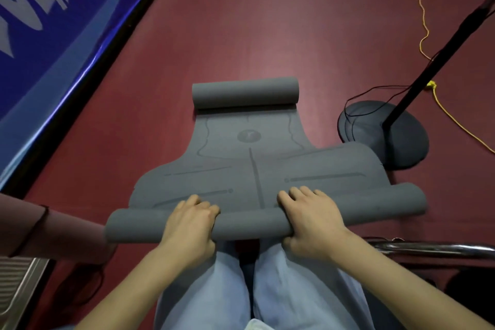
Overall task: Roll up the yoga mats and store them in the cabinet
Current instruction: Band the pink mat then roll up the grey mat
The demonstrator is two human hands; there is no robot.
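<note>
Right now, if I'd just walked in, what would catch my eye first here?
Most likely the grey yoga mat spread on the dark red floor, curled into a roll at both its far and near ends. The left hand and right hand grip the near roll, just above the person's knees. After that, the bright blue banner along the left edge and the black fan stand at right.

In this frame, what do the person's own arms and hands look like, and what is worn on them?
Both forearms are bare to the frame's edge: no sleeves, gloves, watch or rings show. The left hand and right hand are uncovered, with short, unpainted nails. Below them are light blue trousers.
</note>
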